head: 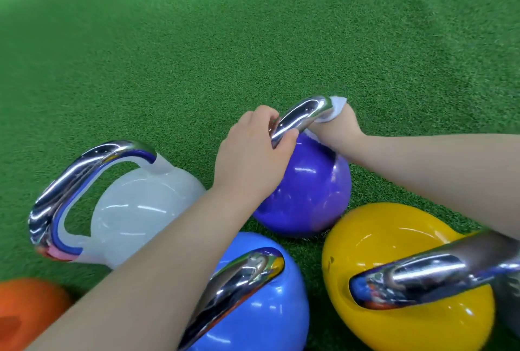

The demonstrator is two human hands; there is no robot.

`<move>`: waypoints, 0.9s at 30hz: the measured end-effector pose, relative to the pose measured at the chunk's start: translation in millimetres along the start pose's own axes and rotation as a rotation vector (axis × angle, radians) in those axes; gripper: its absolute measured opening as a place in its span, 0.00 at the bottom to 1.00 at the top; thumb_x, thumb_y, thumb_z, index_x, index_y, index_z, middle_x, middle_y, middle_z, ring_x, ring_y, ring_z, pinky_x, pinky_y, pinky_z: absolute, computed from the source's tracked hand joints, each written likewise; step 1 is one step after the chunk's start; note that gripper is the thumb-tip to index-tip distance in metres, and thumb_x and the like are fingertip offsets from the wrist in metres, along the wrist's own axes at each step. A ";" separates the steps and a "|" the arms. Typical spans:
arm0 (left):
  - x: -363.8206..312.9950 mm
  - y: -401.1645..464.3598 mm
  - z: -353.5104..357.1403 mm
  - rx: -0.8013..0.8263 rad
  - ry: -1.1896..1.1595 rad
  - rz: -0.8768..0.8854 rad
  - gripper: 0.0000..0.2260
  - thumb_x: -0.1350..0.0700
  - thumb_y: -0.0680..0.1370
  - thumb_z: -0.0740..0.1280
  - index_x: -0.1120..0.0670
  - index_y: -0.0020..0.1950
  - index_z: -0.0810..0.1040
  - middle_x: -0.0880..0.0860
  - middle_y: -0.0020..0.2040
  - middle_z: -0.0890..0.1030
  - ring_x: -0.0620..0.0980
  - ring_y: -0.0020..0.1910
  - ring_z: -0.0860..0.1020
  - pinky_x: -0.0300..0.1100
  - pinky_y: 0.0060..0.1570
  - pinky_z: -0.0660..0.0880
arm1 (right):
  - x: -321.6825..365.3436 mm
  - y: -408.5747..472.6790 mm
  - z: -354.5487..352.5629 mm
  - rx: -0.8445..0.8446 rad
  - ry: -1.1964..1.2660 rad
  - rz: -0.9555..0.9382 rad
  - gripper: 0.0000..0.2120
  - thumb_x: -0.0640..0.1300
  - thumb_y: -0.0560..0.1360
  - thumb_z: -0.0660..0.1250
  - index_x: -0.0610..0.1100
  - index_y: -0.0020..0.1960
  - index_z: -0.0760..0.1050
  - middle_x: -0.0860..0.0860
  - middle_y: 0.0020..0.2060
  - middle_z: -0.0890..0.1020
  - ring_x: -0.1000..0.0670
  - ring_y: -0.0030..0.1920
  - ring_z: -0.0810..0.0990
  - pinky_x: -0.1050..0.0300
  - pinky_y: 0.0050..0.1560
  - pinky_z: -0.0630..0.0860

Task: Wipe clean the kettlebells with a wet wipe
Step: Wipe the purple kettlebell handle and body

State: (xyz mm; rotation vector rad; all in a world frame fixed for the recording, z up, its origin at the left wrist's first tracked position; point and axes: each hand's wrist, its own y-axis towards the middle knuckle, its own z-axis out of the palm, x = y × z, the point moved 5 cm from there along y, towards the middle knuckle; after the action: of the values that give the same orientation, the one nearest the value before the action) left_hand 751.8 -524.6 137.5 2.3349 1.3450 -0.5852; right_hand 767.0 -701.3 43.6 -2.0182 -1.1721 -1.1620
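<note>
A purple kettlebell (306,190) with a chrome handle (301,115) stands on the green turf. My left hand (250,153) grips the near end of that handle. My right hand (342,128) holds a white wet wipe (337,103) wrapped against the far end of the handle, where it meets the ball; its fingers are mostly hidden behind the wipe and handle. Around it stand a white kettlebell (140,210), a light blue kettlebell (270,308) and a yellow kettlebell (394,280), each with a chrome handle.
An orange kettlebell (25,311) shows at the bottom left corner. A dark object (509,303) sits at the right edge beside the yellow one. Green artificial turf (197,41) stretches away beyond the kettlebells.
</note>
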 end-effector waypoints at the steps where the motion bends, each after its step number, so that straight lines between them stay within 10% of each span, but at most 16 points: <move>1: 2.3 -2.0 1.2 -0.017 -0.030 -0.028 0.11 0.47 0.77 0.61 0.50 0.57 0.72 0.47 0.49 0.73 0.51 0.51 0.73 0.47 0.53 0.70 | -8.7 0.3 3.2 -0.014 0.044 0.041 0.06 0.41 0.66 0.65 0.38 0.34 0.72 0.46 0.29 0.77 0.51 0.31 0.73 0.57 0.33 0.74; 10: 5.9 -11.0 2.8 -0.066 -0.013 -0.052 0.12 0.47 0.80 0.54 0.51 0.55 0.72 0.49 0.50 0.77 0.53 0.51 0.74 0.47 0.49 0.70 | -36.8 -8.9 13.4 0.136 0.145 0.322 0.24 0.63 0.61 0.70 0.50 0.52 0.77 0.53 0.44 0.83 0.51 0.45 0.82 0.52 0.49 0.80; 16: 8.7 -8.3 2.2 -0.099 -0.010 -0.072 0.12 0.48 0.80 0.54 0.51 0.55 0.73 0.49 0.51 0.77 0.52 0.51 0.75 0.45 0.47 0.68 | -40.9 -18.6 0.4 0.059 0.119 0.274 0.18 0.55 0.70 0.71 0.45 0.51 0.72 0.51 0.30 0.73 0.52 0.27 0.72 0.63 0.21 0.66; 21: 4.9 -8.2 2.8 -0.161 0.012 0.018 0.13 0.49 0.80 0.55 0.53 0.58 0.73 0.51 0.53 0.78 0.54 0.52 0.74 0.47 0.50 0.69 | -34.3 -18.1 8.2 0.342 0.253 0.327 0.36 0.65 0.58 0.75 0.46 0.59 0.74 0.48 0.49 0.83 0.49 0.48 0.83 0.50 0.51 0.80; 27: 2.2 -8.7 -1.9 -0.263 -0.124 0.082 0.15 0.48 0.77 0.53 0.53 0.55 0.74 0.47 0.47 0.75 0.50 0.47 0.74 0.44 0.49 0.69 | -1.5 -2.5 -5.0 0.419 0.056 0.141 0.02 0.39 0.69 0.68 0.42 0.42 0.78 0.46 0.35 0.80 0.51 0.36 0.78 0.62 0.35 0.75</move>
State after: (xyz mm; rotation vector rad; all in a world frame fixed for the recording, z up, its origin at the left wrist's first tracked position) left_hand 745.5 -518.0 137.0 2.0955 1.1862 -0.4864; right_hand 762.4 -704.6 44.7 -1.7070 -1.1168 -0.8179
